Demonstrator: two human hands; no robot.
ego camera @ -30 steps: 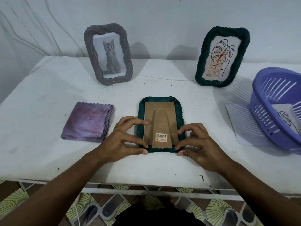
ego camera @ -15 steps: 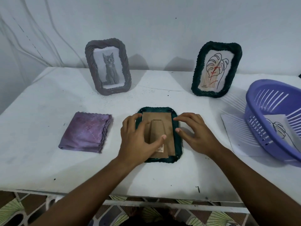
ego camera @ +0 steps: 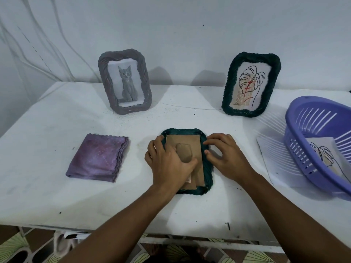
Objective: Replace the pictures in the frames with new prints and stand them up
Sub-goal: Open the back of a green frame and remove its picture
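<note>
A dark green woven frame (ego camera: 207, 177) lies face down at the middle of the white table (ego camera: 47, 196), its brown cardboard back (ego camera: 190, 144) and stand flap facing up. My left hand (ego camera: 169, 164) lies over the left half of the back, fingers across the frame's left edge, thumb on the stand flap. My right hand (ego camera: 226, 158) rests on the frame's right edge with fingers bent, fingertips at its upper right side. A grey frame (ego camera: 124, 81) with a cat print and a green frame (ego camera: 250, 84) with a leaf drawing stand upright at the back.
A folded purple cloth (ego camera: 98, 157) lies left of the frame. At the right, a purple plastic basket (ego camera: 303, 133) holds a leaf print (ego camera: 326, 154) and sits on a white sheet (ego camera: 273, 160). The wall is close behind the standing frames.
My left hand slid from the frame's lower left corner onto the cardboard back. My right hand moved up along the right edge. The camera view tilted upward.
</note>
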